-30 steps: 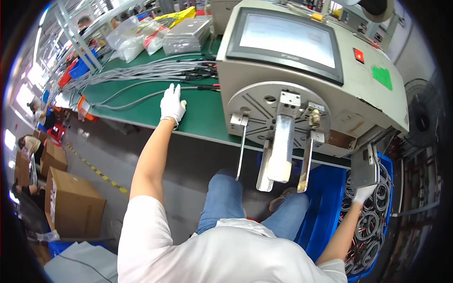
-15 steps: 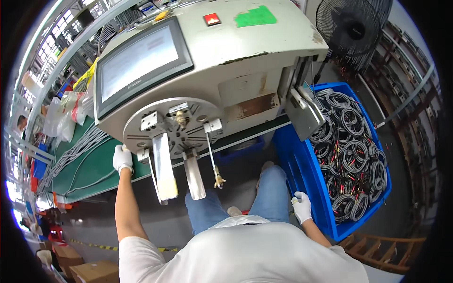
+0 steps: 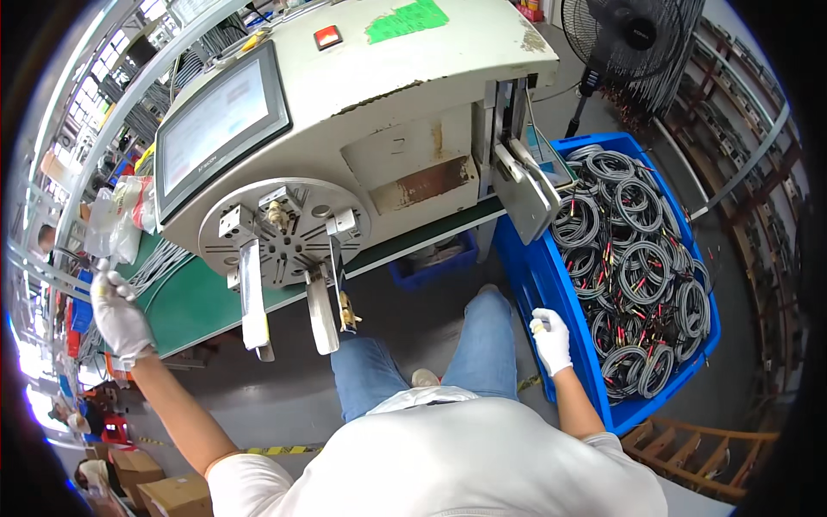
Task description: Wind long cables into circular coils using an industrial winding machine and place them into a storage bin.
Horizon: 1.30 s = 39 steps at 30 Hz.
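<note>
My left hand (image 3: pixel 121 317), in a white glove, reaches out over the left end of the green tabletop, beside a bundle of grey cables (image 3: pixel 164 261). Its fingers are apart and slightly bent, with nothing visibly held. My right hand (image 3: pixel 552 341), also gloved, is loosely curled by the near side wall of a blue bin (image 3: pixel 543 297), and I see nothing in it. Coiled grey cables (image 3: pixel 644 271) with red and black ends fill that bin. Before me stands a winding machine (image 3: pixel 405 95) with a round slotted metal disc (image 3: pixel 284 231); metal blades (image 3: pixel 254 297) project from it toward my knees.
A touchscreen (image 3: pixel 220 121) is on the machine's left side. A flat metal plate (image 3: pixel 521 202) juts over the bin's edge. At the back right stands a fan (image 3: pixel 620 34). Another blue bin (image 3: pixel 435 258) sits under the table; cardboard boxes (image 3: pixel 177 498) are behind at left.
My left hand has moved left, away from the disc and out along the cables. My right hand has risen slightly beside the bin. The view has shifted, so the machine appears farther left.
</note>
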Tool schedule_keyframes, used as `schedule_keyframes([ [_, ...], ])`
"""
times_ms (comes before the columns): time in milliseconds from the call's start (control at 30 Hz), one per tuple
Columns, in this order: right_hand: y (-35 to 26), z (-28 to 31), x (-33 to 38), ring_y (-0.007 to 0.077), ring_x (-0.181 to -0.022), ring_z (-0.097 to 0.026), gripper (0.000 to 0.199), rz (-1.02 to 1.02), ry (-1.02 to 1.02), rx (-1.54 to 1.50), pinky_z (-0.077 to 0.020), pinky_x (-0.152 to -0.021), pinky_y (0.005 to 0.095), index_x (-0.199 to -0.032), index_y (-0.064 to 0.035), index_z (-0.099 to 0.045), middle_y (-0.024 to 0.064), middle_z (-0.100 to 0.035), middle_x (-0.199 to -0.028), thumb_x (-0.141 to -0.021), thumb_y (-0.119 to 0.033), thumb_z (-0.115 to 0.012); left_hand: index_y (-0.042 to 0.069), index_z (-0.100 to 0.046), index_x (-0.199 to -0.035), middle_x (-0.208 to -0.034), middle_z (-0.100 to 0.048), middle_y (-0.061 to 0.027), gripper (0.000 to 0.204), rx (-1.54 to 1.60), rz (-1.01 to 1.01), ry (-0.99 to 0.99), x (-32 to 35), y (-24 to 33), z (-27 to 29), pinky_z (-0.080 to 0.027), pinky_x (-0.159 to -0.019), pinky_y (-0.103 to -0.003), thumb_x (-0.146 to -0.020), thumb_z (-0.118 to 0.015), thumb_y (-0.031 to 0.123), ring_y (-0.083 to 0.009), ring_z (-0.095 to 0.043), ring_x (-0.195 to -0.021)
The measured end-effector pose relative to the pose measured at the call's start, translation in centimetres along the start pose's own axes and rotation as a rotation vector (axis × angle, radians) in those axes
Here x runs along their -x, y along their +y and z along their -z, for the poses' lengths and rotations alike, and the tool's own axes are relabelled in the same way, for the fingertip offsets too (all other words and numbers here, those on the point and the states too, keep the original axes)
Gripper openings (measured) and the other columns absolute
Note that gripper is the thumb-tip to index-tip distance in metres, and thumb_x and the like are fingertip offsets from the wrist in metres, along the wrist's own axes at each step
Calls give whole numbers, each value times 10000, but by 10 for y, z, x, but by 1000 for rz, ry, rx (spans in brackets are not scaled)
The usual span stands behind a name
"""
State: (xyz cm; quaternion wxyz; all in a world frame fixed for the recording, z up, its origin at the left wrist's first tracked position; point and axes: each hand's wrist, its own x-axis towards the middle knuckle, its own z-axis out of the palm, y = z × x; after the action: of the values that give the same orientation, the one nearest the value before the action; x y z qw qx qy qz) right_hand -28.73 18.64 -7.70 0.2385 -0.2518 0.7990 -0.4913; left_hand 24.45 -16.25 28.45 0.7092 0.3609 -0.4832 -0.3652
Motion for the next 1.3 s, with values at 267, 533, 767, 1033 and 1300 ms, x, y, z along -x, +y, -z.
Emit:
schedule_keyframes([
  [267, -20, -18, 25, 140, -783, -649, 199, 7, -75, -80, -519, -694, 262, -1067, -35, -658, 91, -660, -984, -871, -30, -628, -12, -632, -1125, -848, -621, -33, 246, -462, -404, -135, 78, 81, -113, -380, -608, -203, -972, -561, 167, -56, -511, -707],
  [533, -180, 3, 39, 88, -801, -619, 219, 244, -313, -511, -503, -703, 231, -1112, -12, -639, 74, -676, -1032, -900, -12, -584, 78, -724, -910, -626, -586, -49, 355, -761, -502, -1376, 164, 92, -176, -455, -495, -318, -564, -711, -2, -237, -597, -545],
  [767, -292, -41, 72, 296, -752, -652, 297, 1099, -811, -127, -530, -655, 396, -1087, -25, -646, 122, -682, -928, -850, -202, -655, 132, -713, -900, -661, -579, -20, 272, -1034, -753, -1474, 181, 84, -175, -444, -480, -364, -634, -751, 89, -246, -594, -563],
  [1033, -281, -90, 67, 315, -958, -618, 342, 1050, -907, 459, -505, -835, 421, -1110, -39, -622, 165, -633, -1005, -851, -262, -640, 102, -720, -898, -706, -630, -60, 300, -943, -481, -1255, 135, 100, -116, -461, -512, -348, -609, -766, 34, -259, -607, -603],
  [1300, -308, -42, 37, 205, -908, -666, 223, 667, -706, -105, -516, -803, 297, -1063, 25, -674, 128, -687, -983, -888, -110, -641, 45, -714, -906, -744, -638, -99, 289, -809, -417, -879, 136, 60, -110, -470, -577, -318, -636, -746, -52, -261, -613, -648],
])
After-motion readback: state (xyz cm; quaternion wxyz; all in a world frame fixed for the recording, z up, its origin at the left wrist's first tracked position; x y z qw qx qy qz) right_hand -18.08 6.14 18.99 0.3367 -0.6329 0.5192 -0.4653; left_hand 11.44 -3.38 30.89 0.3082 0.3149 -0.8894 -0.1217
